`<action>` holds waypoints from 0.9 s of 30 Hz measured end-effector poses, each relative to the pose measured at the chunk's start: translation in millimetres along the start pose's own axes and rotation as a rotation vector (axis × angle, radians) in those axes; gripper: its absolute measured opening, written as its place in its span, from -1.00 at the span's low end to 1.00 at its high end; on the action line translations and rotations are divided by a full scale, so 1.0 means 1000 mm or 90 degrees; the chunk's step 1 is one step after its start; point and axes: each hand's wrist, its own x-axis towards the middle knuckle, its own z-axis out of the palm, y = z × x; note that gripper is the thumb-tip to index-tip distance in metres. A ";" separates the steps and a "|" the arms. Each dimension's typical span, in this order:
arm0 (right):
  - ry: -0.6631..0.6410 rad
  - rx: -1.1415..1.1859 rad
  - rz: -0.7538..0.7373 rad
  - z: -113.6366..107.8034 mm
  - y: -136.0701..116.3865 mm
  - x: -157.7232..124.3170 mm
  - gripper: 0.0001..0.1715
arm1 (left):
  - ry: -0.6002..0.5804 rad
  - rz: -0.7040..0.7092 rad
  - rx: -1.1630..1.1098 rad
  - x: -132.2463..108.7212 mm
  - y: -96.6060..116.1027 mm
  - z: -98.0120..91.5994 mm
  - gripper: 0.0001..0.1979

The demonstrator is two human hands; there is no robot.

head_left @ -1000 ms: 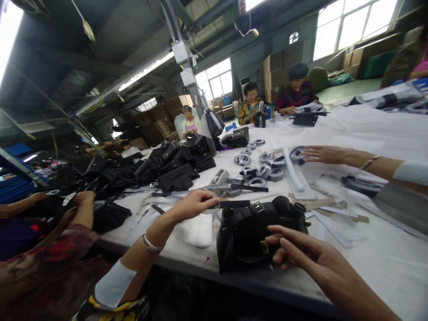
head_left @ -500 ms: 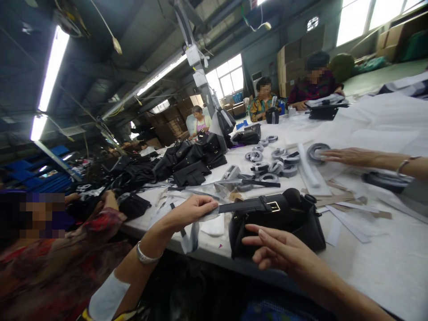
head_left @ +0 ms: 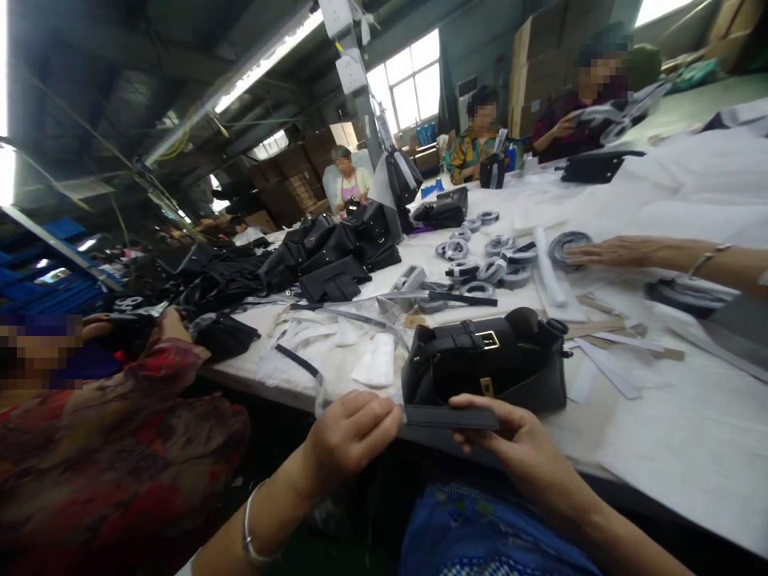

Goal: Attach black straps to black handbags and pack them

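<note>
Grip: your left hand (head_left: 354, 436) closes thumb on fingers over one end of the strap (head_left: 450, 417), and your right hand (head_left: 510, 436) pinches the other end under its thumb. Both are clamped on it, neither lies open.
Strap: flat, dark and level, it spans the gap between your hands at the near edge of the table (head_left: 660, 448), in front of your lap.
Handbag: the black handbag (head_left: 486, 376) stands on the table at 12 o'clock from the strap, just beyond it. I cannot tell whether the two touch.
Done so far: the handbag looks put together, with a gold buckle (head_left: 487, 340) sitting square on the band across its top.
Left: judging by how it lies, the strap is not yet fastened to the handbag. Its ends are hidden in your fingers, so any clip there cannot be seen.
Film: a clear strip of film (head_left: 300, 364) curls off the table at 10 o'clock from your left hand, beside a white slip of paper (head_left: 375, 364).
Rolls: grey tape rolls (head_left: 498, 268) lie at 12 o'clock, well past the handbag.
Others: a co-worker's hand (head_left: 606, 252) rests at 2 o'clock near those rolls, and a red sleeve (head_left: 150, 384) shows at 9 o'clock.
Pile: more black bags (head_left: 324, 256) are heaped at 11 o'clock.
</note>
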 end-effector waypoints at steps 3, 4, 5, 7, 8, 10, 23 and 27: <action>0.008 0.059 0.070 -0.006 0.006 -0.011 -0.43 | -0.002 0.056 0.068 -0.007 0.002 0.010 -0.86; 0.014 0.071 0.088 -0.007 0.006 -0.013 -0.40 | -0.002 0.062 0.075 -0.008 0.002 0.013 -0.86; 0.015 0.076 0.102 -0.009 0.006 -0.016 -0.38 | -0.003 0.065 0.077 -0.009 0.001 0.015 -0.86; 0.015 0.078 0.117 -0.012 0.005 -0.019 -0.37 | -0.003 0.066 0.068 -0.008 0.000 0.019 -0.85; 0.018 0.076 0.120 -0.013 0.004 -0.020 -0.36 | -0.002 0.065 0.060 -0.007 -0.001 0.020 -0.84; 0.036 0.068 0.127 -0.016 0.003 -0.021 -0.37 | -0.001 0.057 0.040 -0.004 -0.001 0.022 -0.84; 0.054 0.032 0.059 -0.031 -0.001 -0.023 -0.43 | -0.017 -0.035 -0.046 0.008 0.003 0.028 -0.82; 0.084 -0.108 -0.017 -0.042 -0.009 -0.025 -0.62 | -0.022 -0.158 -0.110 0.024 0.009 0.026 -0.79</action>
